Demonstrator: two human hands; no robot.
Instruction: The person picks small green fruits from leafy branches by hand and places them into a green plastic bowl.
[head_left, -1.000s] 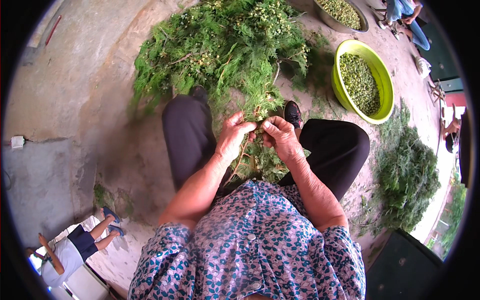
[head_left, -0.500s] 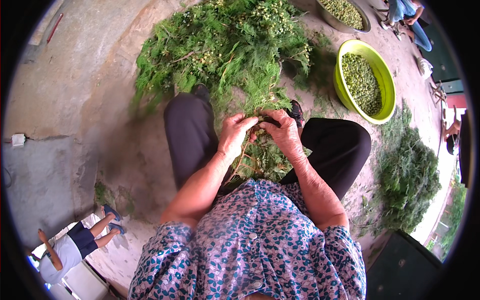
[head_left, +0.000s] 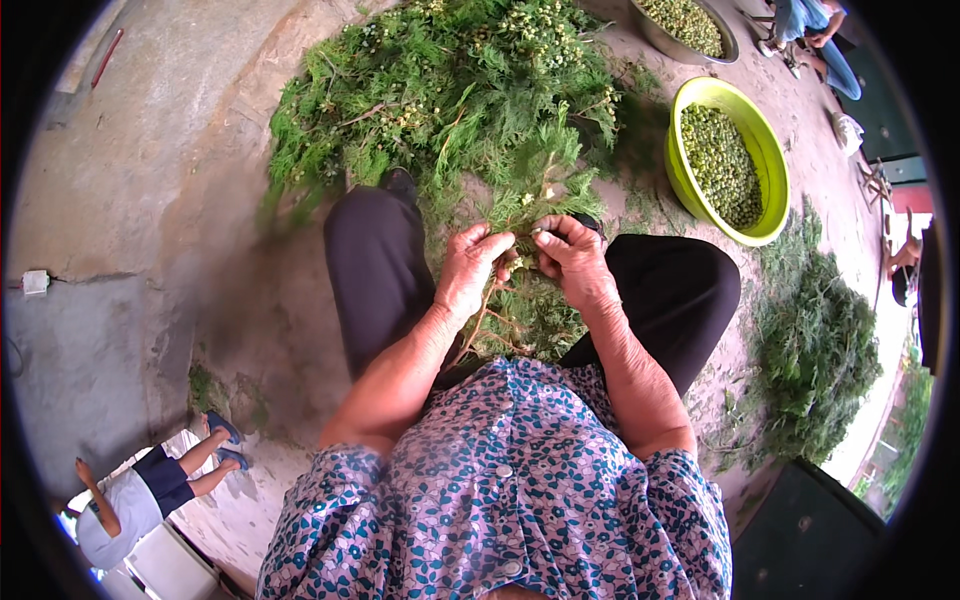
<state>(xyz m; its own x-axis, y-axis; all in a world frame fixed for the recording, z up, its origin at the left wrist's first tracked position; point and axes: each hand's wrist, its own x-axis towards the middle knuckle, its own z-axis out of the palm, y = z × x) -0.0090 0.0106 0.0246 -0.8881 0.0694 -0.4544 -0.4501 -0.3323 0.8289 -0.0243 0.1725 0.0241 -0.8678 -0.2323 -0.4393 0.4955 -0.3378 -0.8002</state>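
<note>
Between my knees, my left hand pinches a leafy evergreen branch. Its brown stem runs down toward my lap, and feathery green sprays with pale green cones show around my fingertips. A short gap to the right, my right hand has thumb and fingers pressed together beside the sprays. Whatever sits in that pinch is too small or hidden to name. Just beyond both hands lies a big heap of cut evergreen branches bearing clusters of the same pale cones.
A lime-green basin of small green cones stands ahead on the right, with a metal basin of cones behind it. Another greenery pile lies at right. People sit at far right and a person is at lower left.
My right hand has drawn slightly away to the right from my left, widening the gap between the fingertips. My left hand keeps its hold on the branch.
</note>
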